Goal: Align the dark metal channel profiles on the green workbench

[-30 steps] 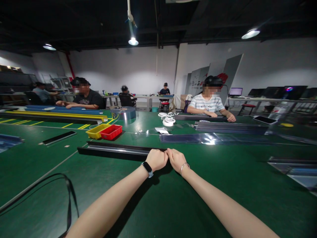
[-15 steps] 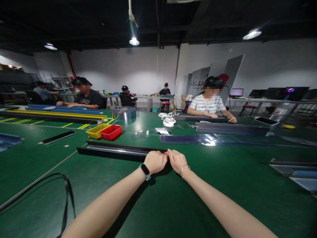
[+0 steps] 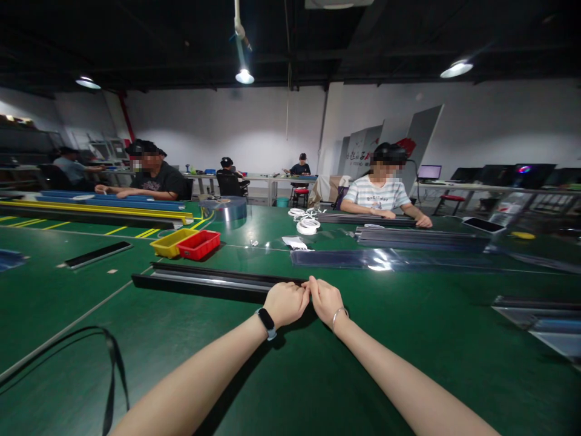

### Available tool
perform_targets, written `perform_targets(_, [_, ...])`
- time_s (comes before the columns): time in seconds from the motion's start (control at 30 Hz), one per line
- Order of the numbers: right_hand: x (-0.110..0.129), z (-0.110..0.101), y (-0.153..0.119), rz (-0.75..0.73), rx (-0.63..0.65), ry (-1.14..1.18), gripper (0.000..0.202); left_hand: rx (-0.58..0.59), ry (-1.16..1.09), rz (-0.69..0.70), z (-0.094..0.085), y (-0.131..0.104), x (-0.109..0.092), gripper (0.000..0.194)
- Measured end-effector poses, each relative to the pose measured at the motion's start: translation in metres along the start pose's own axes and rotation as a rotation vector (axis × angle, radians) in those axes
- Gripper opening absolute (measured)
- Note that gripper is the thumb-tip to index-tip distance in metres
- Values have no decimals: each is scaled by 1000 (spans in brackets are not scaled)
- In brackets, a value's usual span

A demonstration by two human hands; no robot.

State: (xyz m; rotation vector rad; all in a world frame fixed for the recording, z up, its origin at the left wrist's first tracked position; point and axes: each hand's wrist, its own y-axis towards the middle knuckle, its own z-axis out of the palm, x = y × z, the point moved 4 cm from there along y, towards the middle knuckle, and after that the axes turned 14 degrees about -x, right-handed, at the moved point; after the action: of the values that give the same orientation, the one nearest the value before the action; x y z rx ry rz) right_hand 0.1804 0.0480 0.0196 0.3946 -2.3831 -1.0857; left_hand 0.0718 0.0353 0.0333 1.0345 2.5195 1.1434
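Observation:
A long black channel-shaped rail (image 3: 204,283) lies lengthwise on the green table, with a grey strip showing along its inside. My left hand (image 3: 285,304), with a watch on the wrist, is closed over the rail's right end. Against its fingertips, my right hand (image 3: 325,299) is closed in a pinch at that same end. Whatever small thing may be between the right fingers is hidden by the hands.
Beyond the rail stand a yellow bin (image 3: 170,243) and a red bin (image 3: 200,245). Clear plastic film (image 3: 336,258) and white tape rolls (image 3: 308,226) lie farther right. A black strap (image 3: 113,363) loops at lower left. Across the table, a co-worker (image 3: 379,194) handles dark rails.
The view has shifted slightly, so the table things sit a little lower and farther left. Both hands stay closed together at the rail's right end.

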Motion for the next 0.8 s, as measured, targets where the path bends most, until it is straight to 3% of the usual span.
perform_targets(0.27, [-3,3,0,-2,10,-47,52,32,29,-42,7,4,-2,45])
perform_targets(0.53, [-1,2,1,-10,2,-55,51,-81,62,-55,0,-3,6,39])
perform_targets(0.8, [2,2,0,-35,2,-72,50,-41,91,-49,0,-2,8,42])
